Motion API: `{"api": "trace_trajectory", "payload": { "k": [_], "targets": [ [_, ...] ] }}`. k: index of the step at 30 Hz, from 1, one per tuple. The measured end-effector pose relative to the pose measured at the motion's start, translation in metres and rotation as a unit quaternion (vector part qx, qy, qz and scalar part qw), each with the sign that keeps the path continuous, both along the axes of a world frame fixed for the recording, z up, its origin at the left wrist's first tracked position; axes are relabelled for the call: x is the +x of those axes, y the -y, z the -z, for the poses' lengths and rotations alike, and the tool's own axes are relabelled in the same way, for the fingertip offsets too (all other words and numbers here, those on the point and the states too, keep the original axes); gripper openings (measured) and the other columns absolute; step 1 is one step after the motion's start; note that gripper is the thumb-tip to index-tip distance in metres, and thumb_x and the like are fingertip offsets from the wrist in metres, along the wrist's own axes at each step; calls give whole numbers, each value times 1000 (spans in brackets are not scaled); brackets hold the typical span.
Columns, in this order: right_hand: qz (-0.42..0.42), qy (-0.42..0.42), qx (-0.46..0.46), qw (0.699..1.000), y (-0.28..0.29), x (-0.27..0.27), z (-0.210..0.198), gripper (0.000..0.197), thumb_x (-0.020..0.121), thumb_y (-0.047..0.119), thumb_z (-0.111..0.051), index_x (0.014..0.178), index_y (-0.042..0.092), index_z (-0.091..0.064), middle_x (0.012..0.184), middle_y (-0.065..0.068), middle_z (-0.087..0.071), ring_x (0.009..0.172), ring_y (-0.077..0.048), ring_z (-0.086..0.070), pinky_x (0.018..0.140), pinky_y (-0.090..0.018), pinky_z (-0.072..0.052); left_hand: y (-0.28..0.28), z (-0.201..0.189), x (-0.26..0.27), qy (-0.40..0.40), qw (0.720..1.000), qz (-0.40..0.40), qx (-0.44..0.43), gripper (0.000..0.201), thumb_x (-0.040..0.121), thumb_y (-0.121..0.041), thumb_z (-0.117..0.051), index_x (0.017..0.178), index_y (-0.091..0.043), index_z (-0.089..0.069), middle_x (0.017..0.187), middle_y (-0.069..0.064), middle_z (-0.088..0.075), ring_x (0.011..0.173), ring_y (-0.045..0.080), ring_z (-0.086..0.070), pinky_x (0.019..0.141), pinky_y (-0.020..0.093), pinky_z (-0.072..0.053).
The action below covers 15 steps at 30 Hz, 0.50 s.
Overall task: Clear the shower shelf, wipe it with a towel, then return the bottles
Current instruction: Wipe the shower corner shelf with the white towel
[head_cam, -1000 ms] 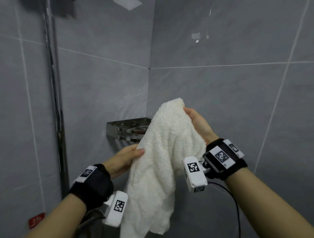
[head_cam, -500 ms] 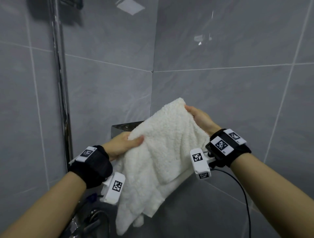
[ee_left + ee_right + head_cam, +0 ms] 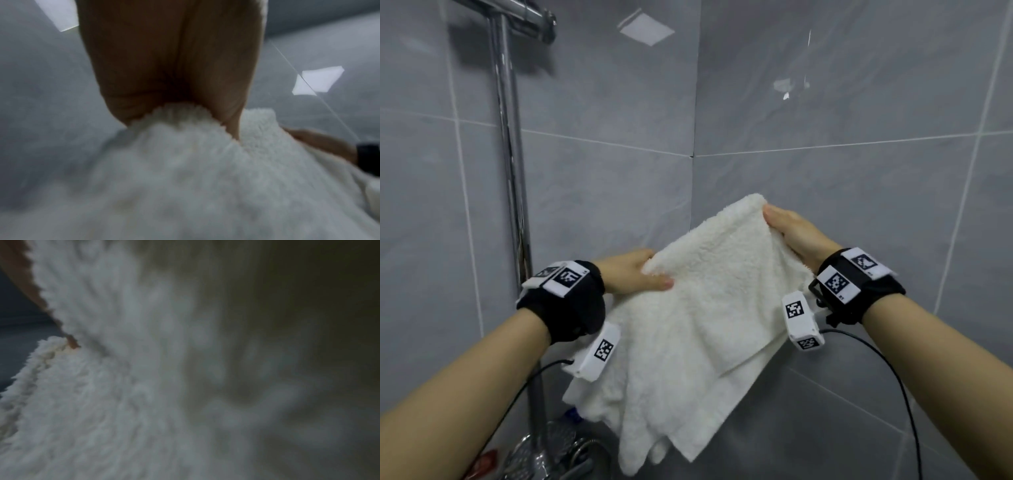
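A fluffy white towel (image 3: 698, 315) is spread between both hands in front of the tiled shower corner, its lower part hanging loose. My left hand (image 3: 640, 277) grips the towel's left upper edge, thumb on top; in the left wrist view the towel (image 3: 185, 162) is bunched under the palm of that hand (image 3: 174, 65). My right hand (image 3: 787, 228) holds the towel's upper right corner, higher and farther back. The right wrist view is filled by blurred towel (image 3: 123, 369). The shelf and the bottles are hidden behind the towel or out of frame.
A chrome shower riser pipe (image 3: 512, 154) runs up the left wall, with a bracket (image 3: 530, 17) at its top. Chrome hose and tap fittings (image 3: 551, 452) sit at the bottom left. Grey tiled walls meet at the corner (image 3: 693, 102).
Both hands pulled apart, opening the towel from a hanging bunch into a wider spread. The view tilted up, and the metal shelf seen earlier behind the towel is now hidden.
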State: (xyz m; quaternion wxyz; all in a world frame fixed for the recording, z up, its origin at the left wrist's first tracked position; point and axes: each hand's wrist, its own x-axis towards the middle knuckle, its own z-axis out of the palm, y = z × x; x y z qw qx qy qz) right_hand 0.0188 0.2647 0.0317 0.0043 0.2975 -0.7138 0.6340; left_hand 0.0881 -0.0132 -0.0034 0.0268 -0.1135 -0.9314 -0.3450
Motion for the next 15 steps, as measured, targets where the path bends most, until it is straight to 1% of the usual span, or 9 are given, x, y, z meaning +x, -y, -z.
{"api": "trace_trajectory", "payload": {
  "k": [2,3,4,6,8,9,12,14,15],
  "targets": [
    [-36,-3,-43,998,0,6,6,29,102,27,-36,104,18,-64,93,4,-74,85,-11,-71,74,-26,-57,-4,-3,-3,-39,998,-38,-39,41,85,-32,-65,118,-11,-51,115,6,-63,106,23,-60,98,40,-46],
    [-59,-1,-62,996,-1,10,11,29,101,27,-35,108,18,-62,97,2,-73,87,-12,-71,75,-27,-57,-6,-5,-6,-54,997,-50,-16,36,85,-26,-66,114,-11,-53,110,7,-63,104,23,-59,96,39,-47],
    [-88,3,-73,993,-2,16,16,28,101,27,-36,112,18,-60,99,2,-73,89,-12,-70,75,-27,-58,-9,-7,-7,-64,995,-59,39,29,85,-19,-66,110,-10,-57,104,8,-64,100,24,-60,92,36,-49],
    [-156,5,-66,985,-1,30,31,28,95,30,-41,114,22,-60,100,5,-74,91,-10,-70,77,-26,-57,-15,-14,-9,-84,977,-82,180,16,84,-6,-64,100,-7,-63,87,7,-69,87,23,-64,74,27,-54],
    [-202,-15,-5,979,4,44,48,32,88,39,-51,114,27,-65,108,9,-71,100,-7,-66,86,-27,-54,-20,-21,-9,-89,949,-104,282,10,85,-1,-59,87,-8,-66,66,1,-71,65,17,-66,55,21,-54],
    [-205,-42,39,977,8,50,57,32,89,41,-54,117,30,-64,116,10,-67,108,-6,-62,93,-27,-50,-23,-25,-9,-86,942,-101,309,14,85,1,-56,82,-9,-66,60,-1,-70,59,15,-65,50,20,-53],
    [-180,-193,180,948,29,56,82,31,95,19,-50,125,28,-54,135,12,-45,131,7,-36,112,-18,-28,-33,-30,-9,-64,936,-63,340,19,86,6,-51,87,-6,-66,70,6,-69,56,13,-67,51,24,-56],
    [-152,-283,219,921,36,55,89,37,92,17,-57,125,32,-53,136,12,-36,135,10,-24,115,-12,-17,-38,-29,-9,-62,933,-48,353,22,86,9,-50,97,-3,-65,74,7,-69,58,14,-68,53,26,-57],
    [-155,-291,234,915,35,55,88,39,90,19,-60,125,37,-53,138,13,-35,137,7,-22,115,-12,-15,-38,-29,-9,-64,929,-44,362,24,86,9,-49,100,-3,-64,72,6,-70,58,14,-68,53,26,-57]
  ]
}}
